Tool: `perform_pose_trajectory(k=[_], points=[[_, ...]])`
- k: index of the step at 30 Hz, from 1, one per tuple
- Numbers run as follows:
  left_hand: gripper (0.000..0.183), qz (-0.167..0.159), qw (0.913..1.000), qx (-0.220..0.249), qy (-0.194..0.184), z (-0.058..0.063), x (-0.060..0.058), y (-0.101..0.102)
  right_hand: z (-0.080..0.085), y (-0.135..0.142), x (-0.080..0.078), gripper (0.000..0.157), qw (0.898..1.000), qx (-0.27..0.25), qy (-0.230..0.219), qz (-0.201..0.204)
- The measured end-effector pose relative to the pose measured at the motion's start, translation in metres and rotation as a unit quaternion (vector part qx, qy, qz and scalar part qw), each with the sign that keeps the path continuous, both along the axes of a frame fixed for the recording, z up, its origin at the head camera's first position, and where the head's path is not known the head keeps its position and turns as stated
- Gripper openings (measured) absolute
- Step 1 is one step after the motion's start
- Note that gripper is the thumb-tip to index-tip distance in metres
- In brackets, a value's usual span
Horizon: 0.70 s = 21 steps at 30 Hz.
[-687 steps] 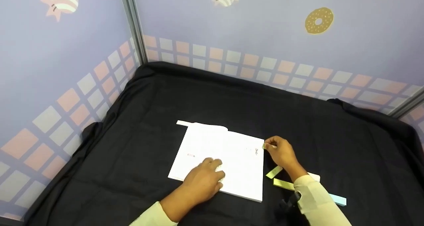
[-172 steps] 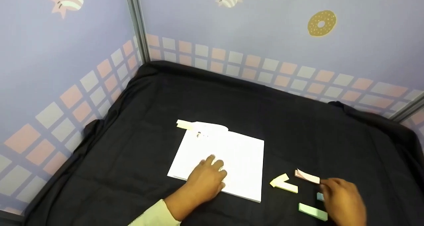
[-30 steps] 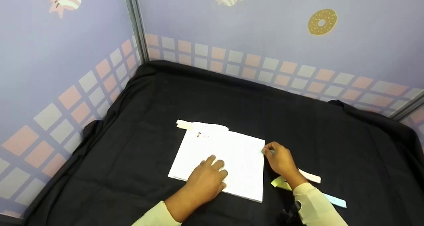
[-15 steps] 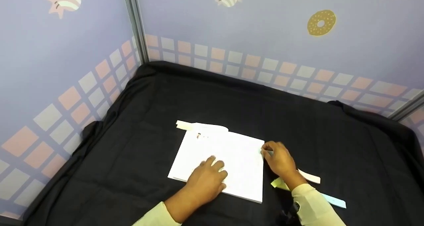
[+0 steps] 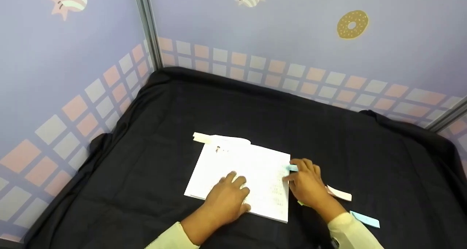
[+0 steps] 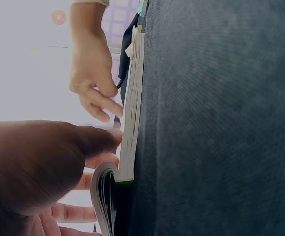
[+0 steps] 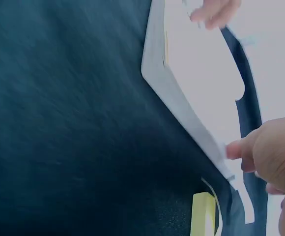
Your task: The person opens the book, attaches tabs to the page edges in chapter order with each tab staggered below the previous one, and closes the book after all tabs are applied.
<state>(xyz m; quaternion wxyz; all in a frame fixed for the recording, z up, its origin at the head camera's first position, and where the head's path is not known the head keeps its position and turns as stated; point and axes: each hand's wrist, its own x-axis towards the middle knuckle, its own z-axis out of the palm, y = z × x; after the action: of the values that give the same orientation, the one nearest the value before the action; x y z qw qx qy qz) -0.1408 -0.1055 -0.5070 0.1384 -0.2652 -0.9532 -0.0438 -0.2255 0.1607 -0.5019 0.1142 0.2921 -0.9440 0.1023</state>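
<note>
An open book [image 5: 261, 190] lies on the black cloth, its pages mostly blown out white. My left hand [image 5: 227, 198] rests across the lower middle with its fingers spread, near the fold. In the left wrist view the left thumb [image 6: 100, 140] lies at the book's page block. Over the right page edge is my right hand [image 5: 308, 181], fingertips and thumb touching the page. A light blue sticky tab [image 5: 293, 168] sticks out from that edge, between the forefinger and thumb. From the right wrist view, the tab [image 7: 246, 206] juts past the page edge, free of the fingers.
Pale sticky tabs [image 5: 201, 137] stick out at the book's upper left. Right of the book lie a pink tab pad [image 5: 340, 193] and a blue tab pad [image 5: 366, 219]. A yellow tab pad [image 7: 199, 214] is mostly hidden under the right arm in the head view.
The right hand first pinched the blue tab at the page edge; now its fingers have loosened and spread, and the tab stays on the page. The left hand has barely moved.
</note>
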Motion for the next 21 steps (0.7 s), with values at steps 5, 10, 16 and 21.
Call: perform_pose_trajectory(k=[5,10,16,21], points=[[0.057,-0.003,0.9996,-0.008,-0.026,0.001,0.001,0.002,0.003,0.014,0.030,0.027,0.998,-0.056,0.013,0.006],[0.050,-0.012,0.9998,-0.002,-0.016,0.003,0.000,0.001,0.006,0.031,0.059,0.031,0.993,-0.115,0.036,0.000],[0.042,-0.019,0.9997,0.007,-0.017,0.007,-0.002,-0.006,0.007,0.037,0.081,0.031,0.995,-0.086,0.042,0.009],[0.028,-0.009,0.9998,0.020,0.000,0.006,-0.003,-0.004,0.002,0.029,0.091,0.028,0.997,-0.074,0.009,0.024]])
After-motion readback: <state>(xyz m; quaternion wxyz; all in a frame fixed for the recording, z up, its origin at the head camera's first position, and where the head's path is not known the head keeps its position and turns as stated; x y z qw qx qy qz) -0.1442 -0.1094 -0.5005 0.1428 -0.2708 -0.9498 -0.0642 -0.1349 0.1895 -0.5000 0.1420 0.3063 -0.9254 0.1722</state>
